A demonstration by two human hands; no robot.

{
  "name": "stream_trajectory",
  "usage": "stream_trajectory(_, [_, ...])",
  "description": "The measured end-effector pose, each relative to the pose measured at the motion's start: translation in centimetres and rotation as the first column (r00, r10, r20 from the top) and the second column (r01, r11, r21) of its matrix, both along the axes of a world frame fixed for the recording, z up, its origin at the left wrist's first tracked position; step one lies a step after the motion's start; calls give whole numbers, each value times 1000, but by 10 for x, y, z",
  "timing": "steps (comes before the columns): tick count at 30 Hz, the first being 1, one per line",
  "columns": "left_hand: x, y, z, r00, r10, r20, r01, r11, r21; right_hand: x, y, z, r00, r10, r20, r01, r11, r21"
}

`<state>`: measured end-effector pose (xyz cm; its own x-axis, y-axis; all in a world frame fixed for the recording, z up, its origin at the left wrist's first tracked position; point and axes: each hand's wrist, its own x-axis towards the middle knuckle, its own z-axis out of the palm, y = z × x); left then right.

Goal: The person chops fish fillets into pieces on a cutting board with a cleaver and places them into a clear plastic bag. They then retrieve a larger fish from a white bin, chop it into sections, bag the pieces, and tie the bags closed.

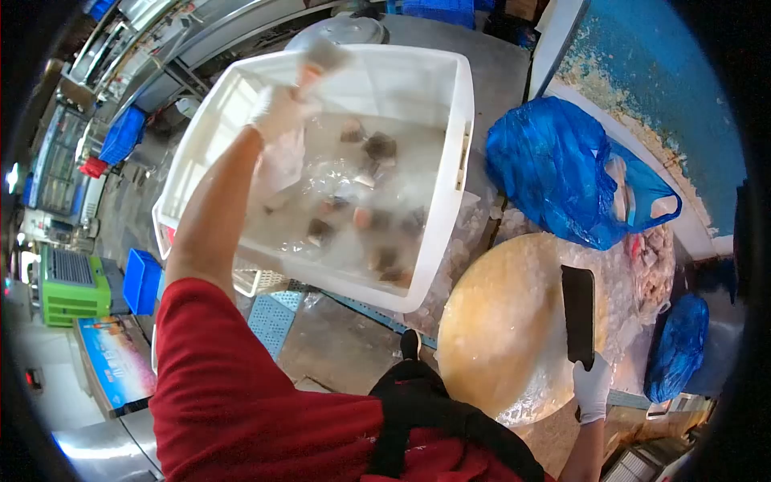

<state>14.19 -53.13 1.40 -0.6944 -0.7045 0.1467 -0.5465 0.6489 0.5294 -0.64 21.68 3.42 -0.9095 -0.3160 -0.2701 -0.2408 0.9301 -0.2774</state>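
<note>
— Wet grey counter (pixel 491 80) is seen beyond the white tub (pixel 459 104), in what looks like a fish-cutting corner. What is held there?

— A pale piece (pixel 321 56), blurred, is gripped in the gloved left hand (pixel 279 108) above the tub's far-left corner, with the fingers closed round it. What the piece is cannot be told. It is judged to be kept over the tub so that drips fall back into the icy water.

— And inside the tub?

— Dark and pinkish fish pieces (pixel 379 147) are seen lying in ice and water.

— What of the other hand?

— A cleaver (pixel 578 309) is clasped by its handle in the gloved right hand (pixel 592 387), which is closed in a fist well to the right of the tub and nearer the body. The blade is pointed away from the body and kept over the round chopping block (pixel 490 321), just right of the tub's near corner. It is probably held there so that the edge is kept apart from the reaching arm.

— How much open room is left?

— Little is left along the tub's right wall, since the block is crowded close against it. A blue bag (pixel 554 173) is bulged out right of the tub, at the block's far rim. A second blue bag (pixel 679 345) is set farther right still. Left of the tub, open floor is seen below, with blue crates (pixel 143 281) standing on it.
</note>
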Motion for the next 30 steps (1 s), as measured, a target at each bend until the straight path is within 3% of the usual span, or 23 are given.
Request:
stream_trajectory(1, [7, 43, 62, 974, 179, -142, -154, 973, 172, -1, 0, 0, 1000, 9, -1, -9, 1000, -12])
stream_trajectory(2, [11, 91, 123, 921, 381, -77, -367, 917, 158, -1, 2, -2, 1000, 11, 4, -10, 1000, -9])
stream_trajectory(3, [21, 90, 134, 895, 331, -300, -325, 943, 71, -1, 4, -4, 1000, 8, 7, -8, 1000, -5])
stream_trajectory(4, [25, 92, 144, 805, 404, -435, -396, 911, 114, -3, 5, -6, 1000, 11, 4, -11, 1000, -15])
stream_trajectory(5, [28, 95, 154, 736, 339, -586, -352, 931, 96, -4, 6, -10, 1000, 16, 6, -16, 1000, -25])
stream_trajectory(6, [30, 100, 169, 664, 302, -684, -201, 953, 226, -4, 10, -12, 1000, 17, 9, -17, 999, -32])
stream_trajectory(7, [21, 120, 190, 577, 235, -782, -144, 972, 186, -4, 11, -12, 1000, 9, 7, -9, 999, -39])
stream_trajectory(10, [32, 162, 255, 764, -1, -645, -36, 998, -45, -10, 16, -12, 999, 15, 49, -8, 989, -150])
stream_trajectory(11, [35, 167, 274, 905, -80, -418, -64, 945, -321, -13, 21, -16, 999, -3, 42, 10, 986, -165])
stream_trajectory(13, [18, 203, 301, 981, -107, -159, -8, 807, -591, -21, 28, -25, 981, -39, 190, 80, 974, -213])
stream_trajectory(14, [2, 235, 308, 804, -127, -581, 162, 987, 9, -23, 31, -29, 977, -14, 215, 77, 954, -289])
stream_trajectory(15, [-16, 280, 312, 561, 154, -813, 521, 697, 492, -23, 36, -29, 972, 10, 236, 77, 930, -359])
stream_trajectory(16, [-30, 331, 312, 483, 304, -821, 497, 676, 544, -23, 34, -23, 961, 11, 277, 113, 899, -424])
stream_trajectory(17, [-31, 350, 299, 494, 295, -818, 517, 657, 549, -23, 35, -17, 948, 13, 317, 148, 865, -480])
stream_trajectory(18, [-31, 358, 276, 543, 160, -824, 504, 723, 473, -27, 42, -39, 962, 9, 273, 129, 866, -484])
stream_trajectory(20, [-41, 418, 232, 567, 184, -803, 482, 716, 505, -28, 51, -39, 962, 8, 274, 143, 837, -528])
stream_trajectory(21, [-44, 463, 207, 548, 344, -763, 459, 638, 618, -25, 50, -23, 947, 17, 322, 179, 805, -566])
stream_trajectory(22, [-41, 476, 164, 590, 305, -747, 372, 719, 587, -25, 57, -28, 936, 8, 353, 201, 808, -553])
stream_trajectory(24, [-25, 485, 62, 602, 375, -705, 510, 498, 701, -23, 72, -41, 969, 28, 246, 130, 788, -602])
stream_trajectory(25, [-13, 491, 26, 587, 479, -653, 683, 140, 717, -21, 80, -33, 962, 34, 270, 136, 800, -585])
stream_trajectory(27, [-16, 545, -8, 518, 694, -501, 364, 351, 863, -19, 94, 5, 984, 129, 123, -40, 832, -554])
stream_trajectory(28, [-2, 559, -22, 513, 707, -487, 354, 343, 870, -18, 99, 15, 981, 175, 87, -112, 867, -487])
stream_trajectory(30, [32, 590, -42, 801, 302, -516, 106, 777, 620, -18, 100, 9, 967, 249, 51, -207, 887, -412])
